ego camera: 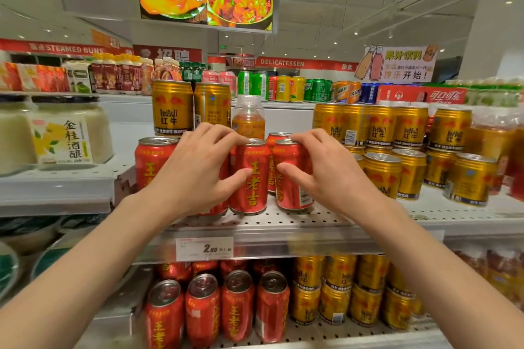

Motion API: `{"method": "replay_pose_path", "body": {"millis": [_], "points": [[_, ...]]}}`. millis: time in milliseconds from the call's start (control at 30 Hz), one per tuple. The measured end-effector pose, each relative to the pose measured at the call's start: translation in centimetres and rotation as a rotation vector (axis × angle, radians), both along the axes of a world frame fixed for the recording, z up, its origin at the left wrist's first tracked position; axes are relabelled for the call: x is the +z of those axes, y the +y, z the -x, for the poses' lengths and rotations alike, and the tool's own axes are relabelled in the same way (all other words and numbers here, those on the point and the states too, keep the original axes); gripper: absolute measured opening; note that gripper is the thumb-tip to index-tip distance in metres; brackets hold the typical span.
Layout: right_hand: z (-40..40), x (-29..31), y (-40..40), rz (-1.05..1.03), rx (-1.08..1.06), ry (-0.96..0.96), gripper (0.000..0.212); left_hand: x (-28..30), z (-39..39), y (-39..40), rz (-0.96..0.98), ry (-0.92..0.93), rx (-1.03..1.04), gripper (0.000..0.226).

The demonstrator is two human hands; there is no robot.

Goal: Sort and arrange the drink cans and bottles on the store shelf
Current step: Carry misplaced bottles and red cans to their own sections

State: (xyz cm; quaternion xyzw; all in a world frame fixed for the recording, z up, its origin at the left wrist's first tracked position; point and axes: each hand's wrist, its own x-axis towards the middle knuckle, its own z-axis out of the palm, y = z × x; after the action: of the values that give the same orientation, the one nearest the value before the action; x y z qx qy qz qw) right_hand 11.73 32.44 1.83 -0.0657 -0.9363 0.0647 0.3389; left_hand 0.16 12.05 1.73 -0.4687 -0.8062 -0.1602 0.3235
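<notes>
**Both hands on red cans**

Left hand (195, 167) gripping one upright red can (249, 176); right hand (320, 170) gripping a second red can (292, 178), both on the perforated shelf (255, 219). Behind: two stacked gold cans (172, 106), one orange bottle (248, 116).

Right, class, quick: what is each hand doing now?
Left hand: grips a red can.
Right hand: grips the neighbouring red can.
</notes>
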Motion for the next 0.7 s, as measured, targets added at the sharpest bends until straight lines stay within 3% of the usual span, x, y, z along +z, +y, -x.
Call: {"method": "replay_pose_path", "body": {"millis": [100,267,700], "points": [[-0.4,0.8,1.0,-0.134,-0.003,-0.015,0.067,0.0,0.2,0.1,0.012,-0.004,0.008,0.063],[-1.1,1.1,2.6,-0.145,0.060,-0.115,0.081,0.2,0.2,0.2,0.019,-0.009,0.019,0.064],[1.4,1.0,3.2,-0.177,0.063,-0.111,0.080,1.5,-0.9,1.9,0.032,-0.020,0.121,0.067]]}}
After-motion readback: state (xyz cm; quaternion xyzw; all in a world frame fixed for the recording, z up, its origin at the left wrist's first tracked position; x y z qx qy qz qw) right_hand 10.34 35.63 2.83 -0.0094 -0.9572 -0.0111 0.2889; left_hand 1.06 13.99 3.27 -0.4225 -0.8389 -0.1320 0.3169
